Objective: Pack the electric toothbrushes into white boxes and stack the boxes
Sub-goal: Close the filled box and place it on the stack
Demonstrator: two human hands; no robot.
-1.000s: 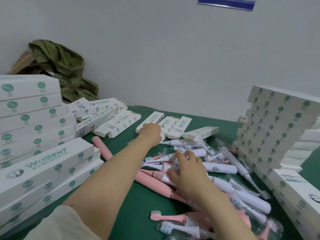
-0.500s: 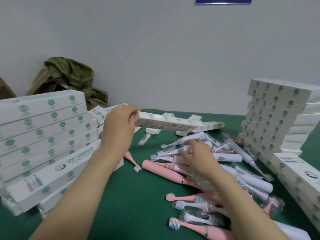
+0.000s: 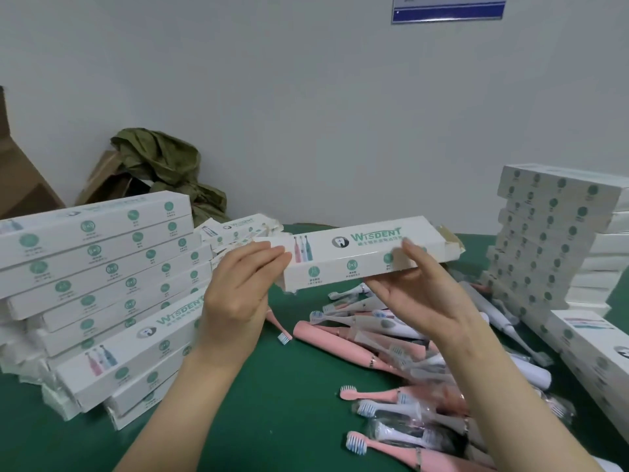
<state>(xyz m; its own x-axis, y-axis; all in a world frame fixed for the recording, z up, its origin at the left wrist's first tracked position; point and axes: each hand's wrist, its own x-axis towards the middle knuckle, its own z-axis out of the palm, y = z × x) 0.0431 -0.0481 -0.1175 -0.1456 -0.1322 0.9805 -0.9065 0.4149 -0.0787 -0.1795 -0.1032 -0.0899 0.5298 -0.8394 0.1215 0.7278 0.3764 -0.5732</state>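
Left grip (image 3: 238, 294): pinched the white box (image 3: 357, 257) by its left end.
Right grip (image 3: 418, 294): clamped under its middle.
Tip: the box likely needed squaring open before loading a toothbrush (image 3: 333, 340).

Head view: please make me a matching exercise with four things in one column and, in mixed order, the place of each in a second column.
Things
1. box
2. pink toothbrush
3. green cloth
4. sign

Places
A. high on the wall
B. lying on the table
C. held up between the left hand and the right hand
D. heaped at the back left, beyond the table

Pairs: 1-C, 2-B, 3-D, 4-A
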